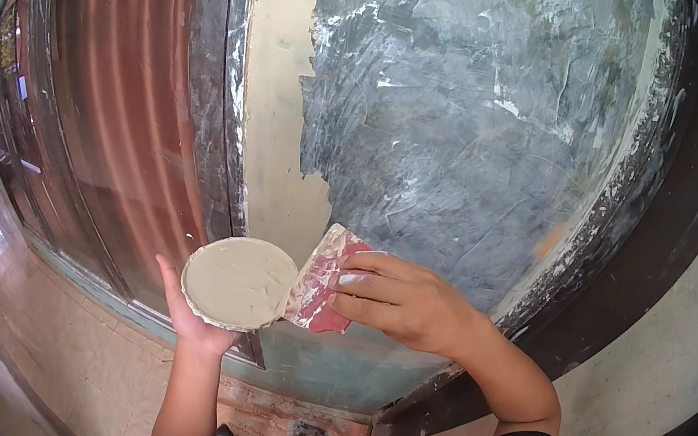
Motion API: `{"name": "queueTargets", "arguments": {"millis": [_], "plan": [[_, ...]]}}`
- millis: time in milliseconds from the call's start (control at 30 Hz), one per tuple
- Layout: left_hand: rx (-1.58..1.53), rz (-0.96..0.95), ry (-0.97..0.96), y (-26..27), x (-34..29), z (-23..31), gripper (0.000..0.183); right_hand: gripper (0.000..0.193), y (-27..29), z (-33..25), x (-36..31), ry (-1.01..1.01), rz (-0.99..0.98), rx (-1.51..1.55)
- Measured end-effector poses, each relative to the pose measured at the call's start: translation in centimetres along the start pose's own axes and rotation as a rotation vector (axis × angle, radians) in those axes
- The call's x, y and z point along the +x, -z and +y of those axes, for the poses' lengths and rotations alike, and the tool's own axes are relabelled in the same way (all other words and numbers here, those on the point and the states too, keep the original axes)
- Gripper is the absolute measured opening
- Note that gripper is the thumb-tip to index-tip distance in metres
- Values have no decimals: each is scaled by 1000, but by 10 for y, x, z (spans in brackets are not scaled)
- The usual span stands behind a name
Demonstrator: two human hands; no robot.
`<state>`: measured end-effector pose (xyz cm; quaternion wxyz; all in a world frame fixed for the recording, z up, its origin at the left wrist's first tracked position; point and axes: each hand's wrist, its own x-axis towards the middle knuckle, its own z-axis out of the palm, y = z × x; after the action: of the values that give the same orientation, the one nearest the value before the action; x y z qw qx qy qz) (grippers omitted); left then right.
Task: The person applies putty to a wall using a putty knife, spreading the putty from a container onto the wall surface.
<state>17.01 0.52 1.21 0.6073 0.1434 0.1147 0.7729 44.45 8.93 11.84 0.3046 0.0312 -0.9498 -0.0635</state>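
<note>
My left hand (197, 329) supports a round, shallow plate (209, 320) from below, its thumb sticking out at the left edge. Smooth beige putty (237, 280) covers the plate's top. In my right hand (427, 306) is a red, putty-smeared spreader (323, 284), gripped between thumb and fingers. The spreader's whitish edge meets the right side of the putty. Just beyond them rises a grey, patchy wall panel (464, 145). A beige putty strip (273, 93) with a ragged right border runs down its left side.
Left of the panel stands a dark-framed window (128, 67) with a reddish-brown curtain behind the glass. Dark wooden framing with pale panels (659, 338) is close on my right. Below are a tiled floor (76, 338) and a reddish, stained sheet (285, 422) near my foot.
</note>
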Motion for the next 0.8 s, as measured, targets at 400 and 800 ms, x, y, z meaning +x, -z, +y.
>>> {"name": "queueTargets", "arguments": {"millis": [400, 800], "plan": [[70, -10, -50, -15, -1, -8, 92, 41, -16, 0, -14, -61, 110, 70], [10, -43, -39, -9, 8, -17, 96, 42, -40, -4, -16, -137, 371, 102]]}}
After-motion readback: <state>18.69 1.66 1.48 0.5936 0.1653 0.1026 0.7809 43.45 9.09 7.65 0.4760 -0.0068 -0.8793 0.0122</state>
